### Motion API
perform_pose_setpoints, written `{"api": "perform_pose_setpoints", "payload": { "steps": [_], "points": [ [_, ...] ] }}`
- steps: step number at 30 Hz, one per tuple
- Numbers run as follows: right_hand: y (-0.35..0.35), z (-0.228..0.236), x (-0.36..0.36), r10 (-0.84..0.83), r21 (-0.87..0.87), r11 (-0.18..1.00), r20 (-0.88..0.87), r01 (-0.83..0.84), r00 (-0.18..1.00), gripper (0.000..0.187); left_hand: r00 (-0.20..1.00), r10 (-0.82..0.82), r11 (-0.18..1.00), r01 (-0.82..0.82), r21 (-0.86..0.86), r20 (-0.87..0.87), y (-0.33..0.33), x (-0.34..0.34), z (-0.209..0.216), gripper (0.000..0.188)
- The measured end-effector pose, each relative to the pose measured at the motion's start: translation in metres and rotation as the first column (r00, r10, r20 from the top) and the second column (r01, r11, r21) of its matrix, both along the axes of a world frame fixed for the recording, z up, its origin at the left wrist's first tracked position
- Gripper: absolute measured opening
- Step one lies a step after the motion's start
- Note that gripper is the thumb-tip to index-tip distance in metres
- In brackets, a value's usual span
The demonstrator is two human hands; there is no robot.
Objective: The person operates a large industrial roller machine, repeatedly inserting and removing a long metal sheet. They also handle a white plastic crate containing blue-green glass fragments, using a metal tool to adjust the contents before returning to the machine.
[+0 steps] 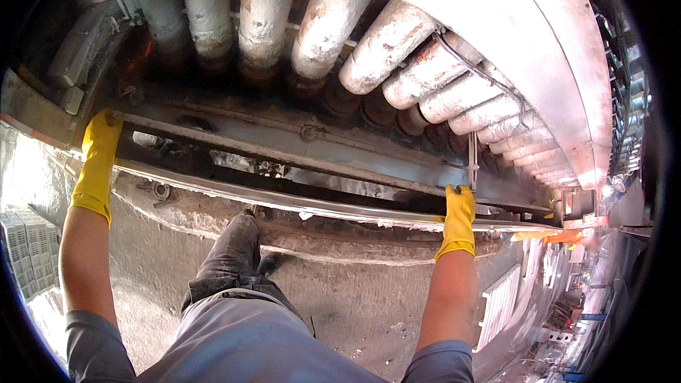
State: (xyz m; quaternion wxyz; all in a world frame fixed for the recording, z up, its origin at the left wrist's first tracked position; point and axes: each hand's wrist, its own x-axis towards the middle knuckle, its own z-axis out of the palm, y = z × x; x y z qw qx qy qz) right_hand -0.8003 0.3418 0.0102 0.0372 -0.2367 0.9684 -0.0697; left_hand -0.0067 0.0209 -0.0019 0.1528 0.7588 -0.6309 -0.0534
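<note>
1. Nearest, the person's legs (230, 248) stand on the concrete floor (347, 305), just outside the near edge of the machine frame (298, 208).
2. At that edge's left end, the left hand (103, 135), in a yellow glove, rests on the left end of a long metal beam (284, 143); its fingers are partly hidden, so I cannot tell how firmly it grasps.
3. Toward the right end, the right hand (460, 207) clenches the beam's near edge.
4. The beam lies just beyond the near edge, its long axis running left to right, roughly parallel to it; the left hand is nearer a beam end.
5. Farther, crusted rollers (266, 18) slope beneath a pale cover (532, 28).
</note>
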Motion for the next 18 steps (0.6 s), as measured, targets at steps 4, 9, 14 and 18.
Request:
{"api": "perform_pose_setpoints", "payload": {
  "steps": [4,9,14,18],
  "points": [
    [0.016,0.006,0.011,-0.001,0.002,1.000,0.005,0.001,1.000,0.062,1.000,0.014,1.000,-0.015,0.006,0.026,0.019,-0.002,0.002,0.051],
    [0.035,-0.002,0.008,-0.011,-0.008,1.000,0.000,0.011,1.000,0.063,1.000,0.025,1.000,-0.026,0.011,0.007,0.036,0.007,-0.001,0.048],
    [0.044,0.006,0.024,-0.015,-0.038,0.999,0.033,0.016,0.999,0.062,0.999,0.020,1.000,-0.021,-0.016,-0.028,0.050,0.014,-0.005,0.044],
    [0.056,0.003,0.026,-0.024,-0.091,0.995,0.046,0.028,0.999,0.061,0.999,0.027,1.000,-0.028,0.000,-0.041,0.057,0.013,-0.006,0.044]
  ]
}}
